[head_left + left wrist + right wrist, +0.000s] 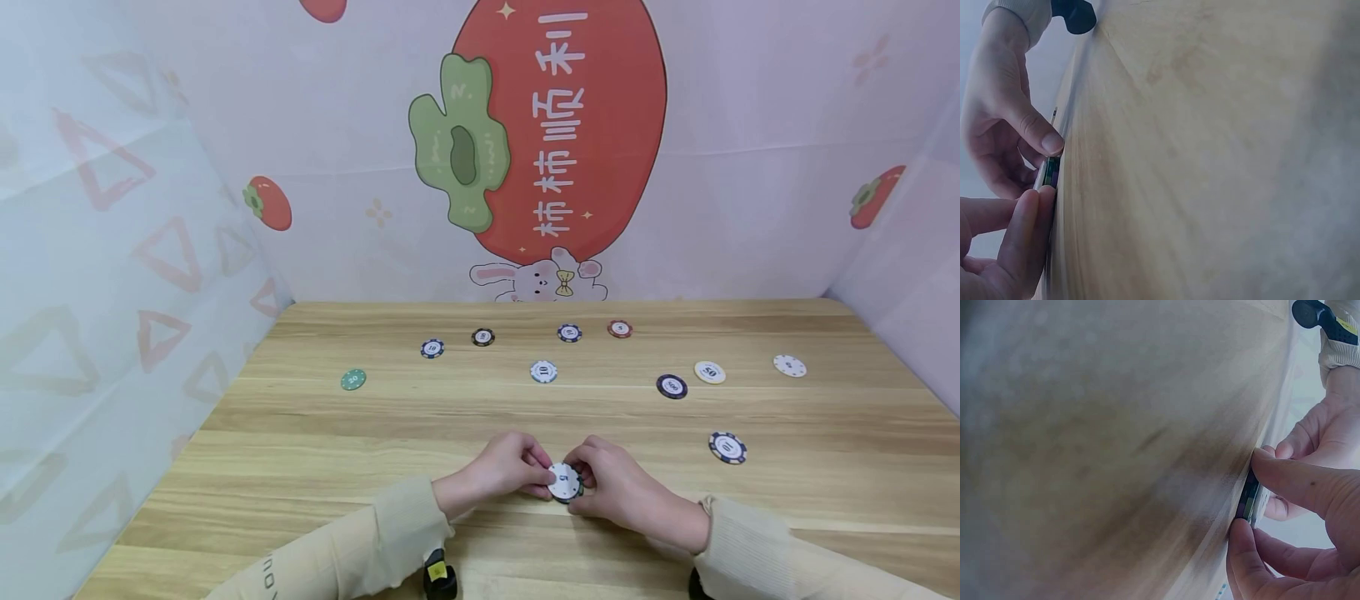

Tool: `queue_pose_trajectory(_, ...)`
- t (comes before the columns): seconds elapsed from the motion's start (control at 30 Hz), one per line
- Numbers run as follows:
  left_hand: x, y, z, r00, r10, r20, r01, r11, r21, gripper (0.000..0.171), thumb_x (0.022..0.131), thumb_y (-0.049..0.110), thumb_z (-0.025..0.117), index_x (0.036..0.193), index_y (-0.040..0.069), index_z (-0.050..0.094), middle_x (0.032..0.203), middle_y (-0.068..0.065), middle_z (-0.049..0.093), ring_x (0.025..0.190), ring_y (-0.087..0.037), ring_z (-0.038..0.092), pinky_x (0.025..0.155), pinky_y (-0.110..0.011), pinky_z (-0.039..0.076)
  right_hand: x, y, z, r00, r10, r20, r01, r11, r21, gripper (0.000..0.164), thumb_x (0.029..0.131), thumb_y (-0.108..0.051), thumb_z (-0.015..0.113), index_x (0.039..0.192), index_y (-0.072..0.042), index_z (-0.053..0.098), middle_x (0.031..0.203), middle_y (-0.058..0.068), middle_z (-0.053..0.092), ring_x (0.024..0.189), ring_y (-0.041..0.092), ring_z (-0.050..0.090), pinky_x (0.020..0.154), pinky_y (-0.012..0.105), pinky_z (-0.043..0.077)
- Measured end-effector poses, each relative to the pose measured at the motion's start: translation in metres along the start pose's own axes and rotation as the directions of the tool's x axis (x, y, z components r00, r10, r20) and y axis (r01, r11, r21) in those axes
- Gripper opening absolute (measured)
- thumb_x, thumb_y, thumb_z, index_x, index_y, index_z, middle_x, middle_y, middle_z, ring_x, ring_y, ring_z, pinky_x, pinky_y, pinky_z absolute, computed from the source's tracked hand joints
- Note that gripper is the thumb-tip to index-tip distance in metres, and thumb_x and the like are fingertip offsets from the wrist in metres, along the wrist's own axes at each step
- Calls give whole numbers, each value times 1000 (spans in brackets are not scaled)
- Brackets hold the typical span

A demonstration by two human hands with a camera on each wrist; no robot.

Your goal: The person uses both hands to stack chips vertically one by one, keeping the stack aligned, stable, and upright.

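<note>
A small stack of poker chips [565, 483] sits close to the wooden tabletop in front of the person. Its top chip is white with a "5", and a darker chip edge shows underneath. My left hand [510, 464] pinches the left side of the stack, thumb at the rim of the white chip. From the other side my right hand [615, 483] grips it between thumb and bent fingers. Edge-on in the right wrist view, the stack [1249, 497] shows dark and green bands between the right thumb and fingertip.
Loose chips lie spread over the wooden table [337, 450]: a green chip [353, 379] at left, a red one [620, 328] at the back, a blue-edged one [727, 447] nearest the right hand, several others between. A printed cloth [360, 150] hangs behind.
</note>
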State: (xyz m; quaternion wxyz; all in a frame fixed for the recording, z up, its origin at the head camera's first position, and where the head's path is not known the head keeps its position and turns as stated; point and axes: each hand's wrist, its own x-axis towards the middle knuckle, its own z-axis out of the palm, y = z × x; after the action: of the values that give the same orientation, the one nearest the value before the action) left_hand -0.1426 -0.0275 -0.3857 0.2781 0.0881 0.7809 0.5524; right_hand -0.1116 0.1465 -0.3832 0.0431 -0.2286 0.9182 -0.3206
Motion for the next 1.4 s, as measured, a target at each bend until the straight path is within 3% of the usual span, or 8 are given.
queue_pose_trajectory(0.23, 0, 1, 3, 1000, 17, 0, -17, 1000, -2, 11, 76, -7, 67, 82, -6, 57, 67, -9, 59, 61, -24, 66, 55, -25, 53, 0, 0, 0, 1000, -2, 2, 2, 1000, -11, 36, 61, -9, 80, 91, -1, 62, 77, -3, 45, 68, 7, 42, 58, 19, 38)
queue_pose_trajectory(0.5, 1, 2, 1, 1000, 4, 14, -5, 1000, 20, 10, 77, -6, 65, 83, -5, 57, 71, -9, 58, 59, -20, 64, 55, -25, 53, 0, 1, 0, 1000, -18, -13, 18, 1000, -19, 35, 60, -8, 80, 90, -2, 62, 76, -4, 45, 67, 6, 42, 58, 19, 38)
queue_pose_trajectory(0.7, 6, 8, -8, 999, 48, 7, -49, 989, 138, 11, 78, -2, 66, 83, -4, 57, 73, -7, 58, 59, -16, 61, 56, -25, 52, 0, 1, 0, 1000, -20, -15, 20, 1000, -8, 36, 59, -7, 80, 90, -2, 62, 76, -4, 44, 67, 6, 41, 58, 19, 37)
queue_pose_trajectory(0.8, 15, 10, -14, 994, 108, 2, -105, 968, 228, 11, 79, 0, 65, 84, -3, 57, 73, -6, 57, 61, -15, 60, 57, -24, 52, -1, 1, 1, 1000, -25, -20, 24, 1000, -10, 36, 59, -7, 80, 90, -1, 62, 75, -4, 44, 67, 5, 41, 57, 19, 37)
queue_pose_trajectory(0.9, 27, 11, -19, 978, 211, 8, -198, 906, 375, 10, 80, 3, 65, 86, 0, 58, 73, -3, 58, 63, -10, 56, 58, -20, 50, -1, 1, 0, 1000, -14, -16, 14, 1000, -9, 37, 59, -8, 80, 91, -1, 62, 76, -4, 44, 67, 5, 41, 57, 19, 37)
queue_pose_trajectory(1.07, 42, 16, -27, 932, 360, 48, -311, 722, 619, 11, 82, 11, 66, 89, 5, 60, 77, 3, 59, 68, -5, 53, 63, -15, 45, 0, 1, 1, 1000, -4, -11, 4, 1000, -10, 38, 60, -8, 79, 92, 0, 62, 76, -3, 45, 67, 6, 42, 58, 20, 38)
queue_pose_trajectory(1.23, 50, 24, -32, 905, 412, 107, -353, 588, 728, 14, 82, 11, 66, 93, 5, 61, 82, 0, 60, 74, -8, 54, 69, -16, 45, 0, 1, 1, 1000, -5, -9, 5, 1000, -13, 38, 60, -8, 80, 92, 0, 62, 76, -4, 44, 67, 6, 41, 57, 20, 37)
queue_pose_trajectory(1.4, 57, 32, -36, 900, 417, 127, -341, 494, 800, 19, 83, 12, 65, 100, 6, 60, 93, -2, 61, 85, -12, 56, 76, -20, 46, -1, 2, 1, 1000, -16, -12, 16, 1000, -7, 38, 60, -8, 80, 92, 0, 62, 76, -4, 44, 67, 5, 41, 57, 19, 37)
